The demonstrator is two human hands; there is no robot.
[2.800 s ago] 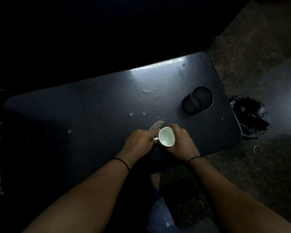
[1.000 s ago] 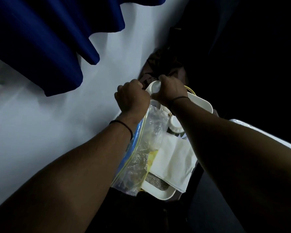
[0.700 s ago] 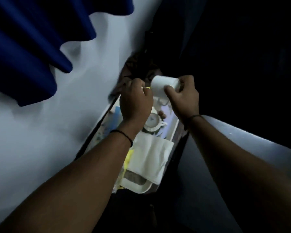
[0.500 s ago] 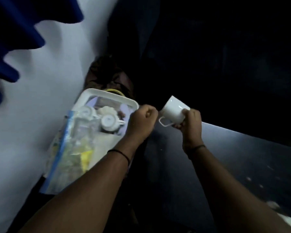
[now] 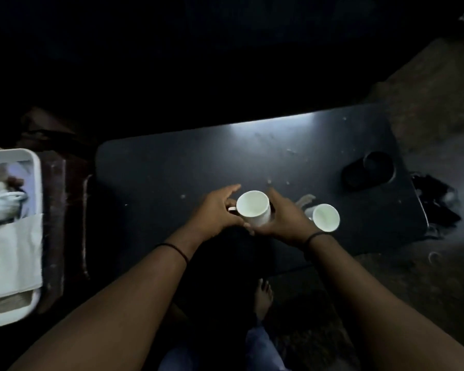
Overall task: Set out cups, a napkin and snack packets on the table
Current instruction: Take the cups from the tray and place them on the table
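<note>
second cup (image 5: 253, 211) cradled between left hand (image 5: 217, 210) and right hand (image 5: 281, 219), just left of first cup (image 5: 325, 217) on table (image 5: 172, 167) | upright | advice: lower level, free handle side last, avoid clinking

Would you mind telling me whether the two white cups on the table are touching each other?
Apart. The head view shows the right hand and a strip of dark table between the held cup and the second cup.
</note>
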